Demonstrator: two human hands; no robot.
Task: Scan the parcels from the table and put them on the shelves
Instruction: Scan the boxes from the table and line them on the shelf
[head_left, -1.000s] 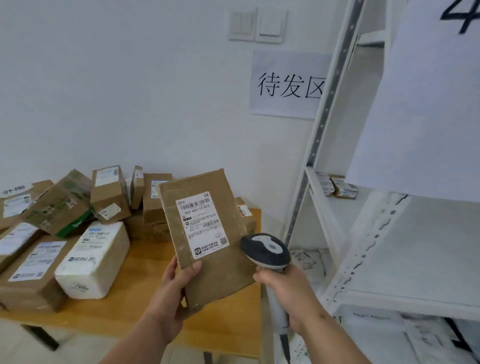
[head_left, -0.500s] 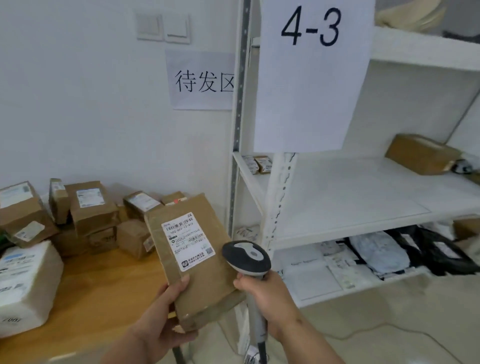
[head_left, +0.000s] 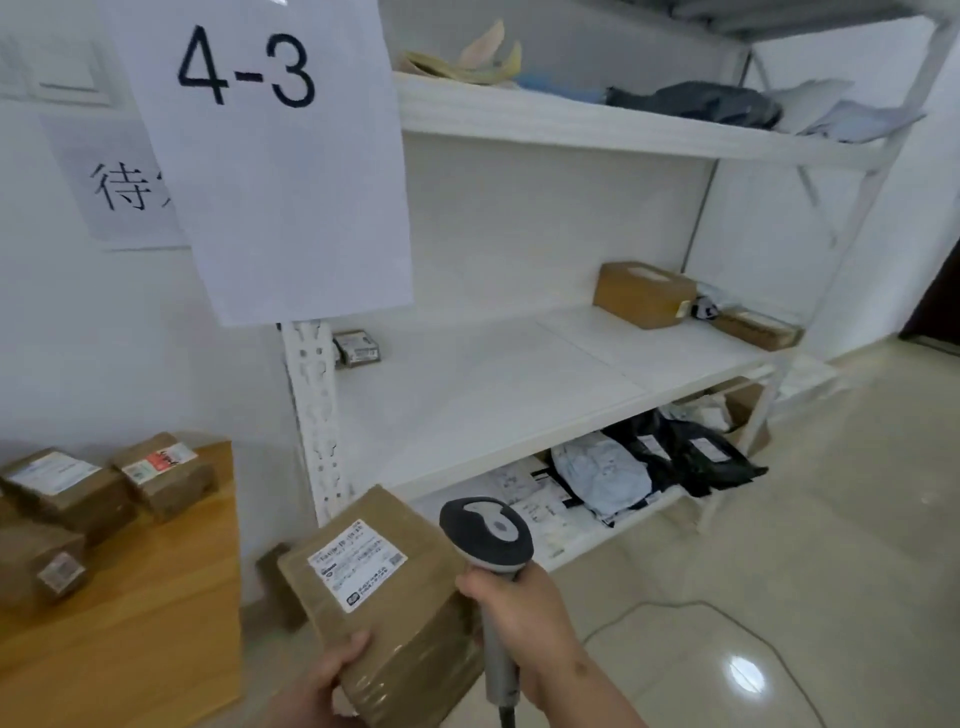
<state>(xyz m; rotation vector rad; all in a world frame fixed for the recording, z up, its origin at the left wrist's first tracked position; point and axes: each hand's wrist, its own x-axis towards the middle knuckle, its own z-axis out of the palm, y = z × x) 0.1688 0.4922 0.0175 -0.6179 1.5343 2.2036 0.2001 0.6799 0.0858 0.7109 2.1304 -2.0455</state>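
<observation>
Left grip (head_left: 332, 680) curled round parcel (head_left: 382, 597), right grip (head_left: 524, 618) clasping scanner (head_left: 488, 535), facing middle shelf (head_left: 493, 395) for placing

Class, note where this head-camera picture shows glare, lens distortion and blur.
Head view: glare spot on the floor tiles; the wide lens bows the shelf upright; the parcel label is too soft to read, while the 4-3 sign reads clearly.

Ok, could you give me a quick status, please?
Left hand holds parcel. Right hand grips scanner. Middle shelf ahead, nothing in the way.
</observation>
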